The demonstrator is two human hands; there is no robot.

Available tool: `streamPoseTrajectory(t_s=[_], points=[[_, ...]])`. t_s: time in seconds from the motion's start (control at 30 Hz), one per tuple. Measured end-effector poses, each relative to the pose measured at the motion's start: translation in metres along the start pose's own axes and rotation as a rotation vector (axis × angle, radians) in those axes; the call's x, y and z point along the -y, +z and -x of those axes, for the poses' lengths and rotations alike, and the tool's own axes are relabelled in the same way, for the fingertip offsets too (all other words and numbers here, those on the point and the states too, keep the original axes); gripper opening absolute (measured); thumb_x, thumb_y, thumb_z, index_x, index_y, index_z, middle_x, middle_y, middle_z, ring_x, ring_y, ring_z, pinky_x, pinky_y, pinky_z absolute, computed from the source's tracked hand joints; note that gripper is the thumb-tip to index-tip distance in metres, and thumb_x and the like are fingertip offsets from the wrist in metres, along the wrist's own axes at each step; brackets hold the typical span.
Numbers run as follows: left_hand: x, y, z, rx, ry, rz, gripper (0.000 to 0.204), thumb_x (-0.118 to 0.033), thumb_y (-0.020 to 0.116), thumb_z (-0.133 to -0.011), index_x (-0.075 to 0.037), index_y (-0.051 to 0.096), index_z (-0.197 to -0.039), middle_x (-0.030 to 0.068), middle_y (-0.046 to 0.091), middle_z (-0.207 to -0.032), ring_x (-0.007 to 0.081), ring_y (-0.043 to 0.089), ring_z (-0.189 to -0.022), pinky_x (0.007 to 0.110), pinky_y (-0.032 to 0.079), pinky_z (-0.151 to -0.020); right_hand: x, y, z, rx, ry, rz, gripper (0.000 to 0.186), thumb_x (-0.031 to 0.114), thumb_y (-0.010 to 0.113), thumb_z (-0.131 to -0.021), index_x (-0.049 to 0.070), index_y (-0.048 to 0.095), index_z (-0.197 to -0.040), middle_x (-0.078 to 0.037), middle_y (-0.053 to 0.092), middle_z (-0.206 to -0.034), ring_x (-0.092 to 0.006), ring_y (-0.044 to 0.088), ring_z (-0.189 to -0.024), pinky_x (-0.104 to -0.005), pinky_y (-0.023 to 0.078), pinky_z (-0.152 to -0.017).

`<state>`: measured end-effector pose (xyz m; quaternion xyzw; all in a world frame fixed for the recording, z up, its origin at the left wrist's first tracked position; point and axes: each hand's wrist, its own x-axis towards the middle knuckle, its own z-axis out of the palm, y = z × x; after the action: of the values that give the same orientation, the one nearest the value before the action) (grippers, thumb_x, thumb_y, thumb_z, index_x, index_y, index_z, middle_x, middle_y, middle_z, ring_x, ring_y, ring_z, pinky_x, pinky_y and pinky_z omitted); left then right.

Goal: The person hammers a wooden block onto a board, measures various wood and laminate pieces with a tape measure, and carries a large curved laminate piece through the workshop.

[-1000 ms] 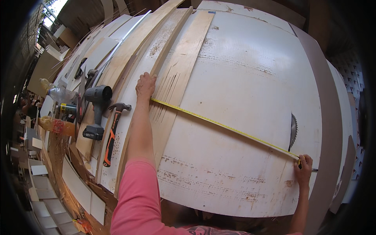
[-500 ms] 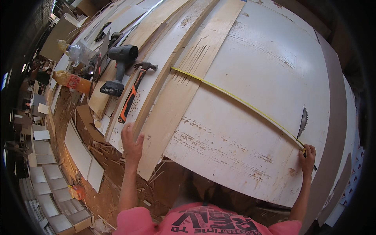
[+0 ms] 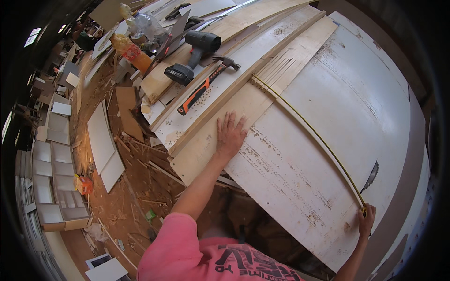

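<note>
My left hand [image 3: 231, 135] lies flat with fingers spread on a pale plywood strip [image 3: 197, 161]. At the right of the white saw table [image 3: 300, 187], my right hand [image 3: 367, 219] is closed round the case of a yellow tape measure [image 3: 363, 210]. Its blade runs out in a curve across the table to thin slits in the plywood. Beside the right hand, a toothed circular saw blade [image 3: 371, 176] sticks up through the tabletop. A long wooden bar [image 3: 229, 99] lies along the plywood's left edge.
Left of the bar lie an orange-and-black claw hammer [image 3: 201, 90] and a cordless power tool [image 3: 192, 56]. Beyond them stand plastic bottles, one with orange liquid [image 3: 136, 55]. Offcuts and white panels [image 3: 104, 145] litter the brown floor, near open box-like cabinets [image 3: 49, 173].
My left hand has moved from the end of the wooden bar rightward onto the plywood strip, fingers now spread. The view has turned; my right hand still holds the tape measure near the saw blade.
</note>
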<state>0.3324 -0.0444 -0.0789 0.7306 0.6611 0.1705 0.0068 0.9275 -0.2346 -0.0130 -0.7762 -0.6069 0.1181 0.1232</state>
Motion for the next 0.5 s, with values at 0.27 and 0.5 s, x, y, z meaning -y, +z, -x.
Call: streamPoseTrajectory(t_s=[0.27, 0.5], points=[[0.006, 0.001, 0.0, -0.068, 0.079, -0.007, 0.046, -0.035, 0.051, -0.09, -0.015, 0.048, -0.132, 0.0169, 0.037, -0.14, 0.0318, 0.028, -0.134, 0.054, 0.017, -0.11, 0.009, -0.006, 0.001, -0.018, -0.005, -0.021, 0.035, 0.007, 0.064, -0.077, 0.001, 0.056, -0.11, -0.014, 0.052, -0.102, -0.0292, 0.052, -0.097, -0.0368, 0.043, -0.087], [0.009, -0.007, -0.006, -0.057, 0.126, 0.008, 0.045, -0.033, 0.051, -0.09, -0.014, 0.049, -0.131, 0.0165, 0.039, -0.138, 0.0319, 0.032, -0.132, 0.05, 0.02, -0.109, 0.008, -0.005, 0.004, -0.037, -0.024, 0.007, 0.034, 0.007, 0.066, -0.076, 0.002, 0.058, -0.109, -0.014, 0.053, -0.1, -0.0292, 0.052, -0.097, -0.0373, 0.043, -0.086]])
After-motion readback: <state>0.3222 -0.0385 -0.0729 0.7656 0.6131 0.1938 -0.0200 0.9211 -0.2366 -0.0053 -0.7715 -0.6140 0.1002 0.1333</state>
